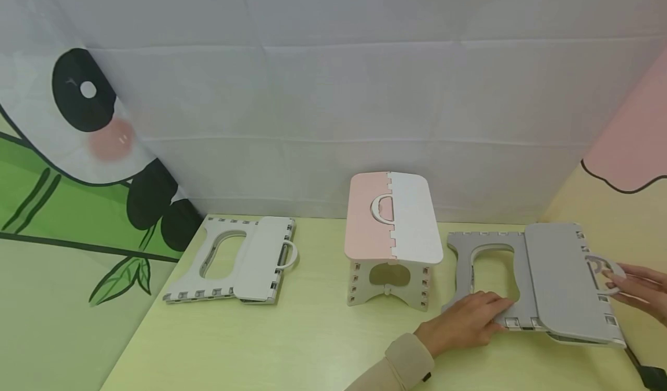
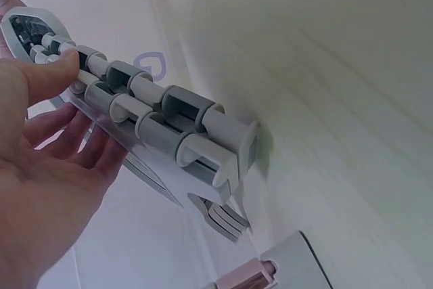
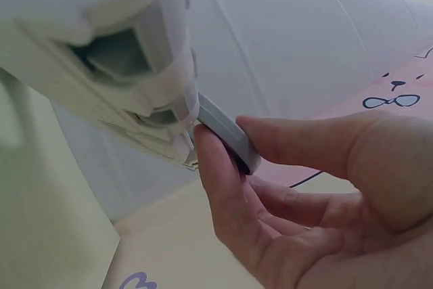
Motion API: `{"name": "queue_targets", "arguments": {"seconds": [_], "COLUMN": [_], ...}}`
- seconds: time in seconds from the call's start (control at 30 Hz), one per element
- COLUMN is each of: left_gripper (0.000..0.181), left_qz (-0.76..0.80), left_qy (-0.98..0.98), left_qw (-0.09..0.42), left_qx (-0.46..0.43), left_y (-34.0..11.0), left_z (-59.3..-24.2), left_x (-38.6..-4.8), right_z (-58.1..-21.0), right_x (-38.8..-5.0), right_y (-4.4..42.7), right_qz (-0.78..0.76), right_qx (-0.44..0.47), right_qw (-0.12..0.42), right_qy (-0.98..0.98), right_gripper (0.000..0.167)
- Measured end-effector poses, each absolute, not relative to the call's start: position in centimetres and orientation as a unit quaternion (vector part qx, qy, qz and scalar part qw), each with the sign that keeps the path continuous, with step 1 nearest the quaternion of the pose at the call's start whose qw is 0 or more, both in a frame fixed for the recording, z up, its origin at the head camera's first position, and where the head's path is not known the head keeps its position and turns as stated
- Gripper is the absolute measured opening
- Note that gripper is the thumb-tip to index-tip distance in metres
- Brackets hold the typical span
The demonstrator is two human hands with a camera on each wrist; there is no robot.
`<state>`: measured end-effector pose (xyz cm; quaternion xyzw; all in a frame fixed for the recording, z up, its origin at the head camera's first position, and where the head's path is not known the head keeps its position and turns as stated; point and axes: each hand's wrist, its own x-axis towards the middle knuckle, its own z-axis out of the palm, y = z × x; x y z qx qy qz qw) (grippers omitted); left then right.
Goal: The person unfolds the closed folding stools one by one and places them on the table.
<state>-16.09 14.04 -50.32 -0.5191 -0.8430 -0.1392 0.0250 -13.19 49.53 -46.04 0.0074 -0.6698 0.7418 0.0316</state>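
Note:
A grey folding stool (image 1: 560, 281), folded nearly flat, is at the right of the table in the head view. My left hand (image 1: 466, 321) grips its near edge by the leg opening. In the left wrist view the thumb (image 2: 51, 76) lies on the notched edge and the fingers curl underneath. Out at the stool's right end, my right hand (image 1: 643, 289) pinches the looped carry handle (image 3: 226, 133) between thumb and fingers. A pink and white folding stool (image 1: 417, 217) stands unfolded to the left of the grey one, untouched by either hand.
A white folding stool (image 1: 263, 258) lies folded at the table's left, its handle pointing right. Behind the pale yellow table (image 1: 292, 344) hangs a light cloth (image 1: 333, 101) with cartoon prints. Some black object (image 1: 653, 376) shows at the lower right corner.

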Motion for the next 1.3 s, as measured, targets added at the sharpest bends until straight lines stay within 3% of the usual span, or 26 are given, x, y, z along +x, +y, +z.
{"name": "queue_targets", "arguments": {"seconds": [0.23, 0.8, 1.03, 1.3], "left_gripper": [0.053, 0.052, 0.053, 0.053], "left_qz": [-0.149, -0.172, -0.192, -0.221], "left_qy": [-0.844, -0.827, -0.821, -0.811], "left_qw": [0.003, 0.035, 0.023, 0.003], "left_qx": [-0.515, -0.535, -0.536, -0.542], "left_y": [13.9, 13.7, 13.6, 13.4], "left_z": [-50.1, -49.6, -49.9, -49.7], "left_x": [-16.2, -16.0, -16.2, -16.2], "right_z": [-46.0, -45.3, -45.4, -44.5], "right_x": [-13.2, -12.8, -12.9, -12.8], "right_y": [49.9, 49.5, 49.6, 48.9], "right_qz": [0.757, 0.769, 0.764, 0.781], "right_qx": [0.023, 0.048, 0.076, 0.043], "right_qw": [0.030, 0.034, 0.041, 0.052], "right_qy": [-0.652, -0.637, -0.640, -0.620], "right_gripper": [0.032, 0.036, 0.036, 0.033]}}
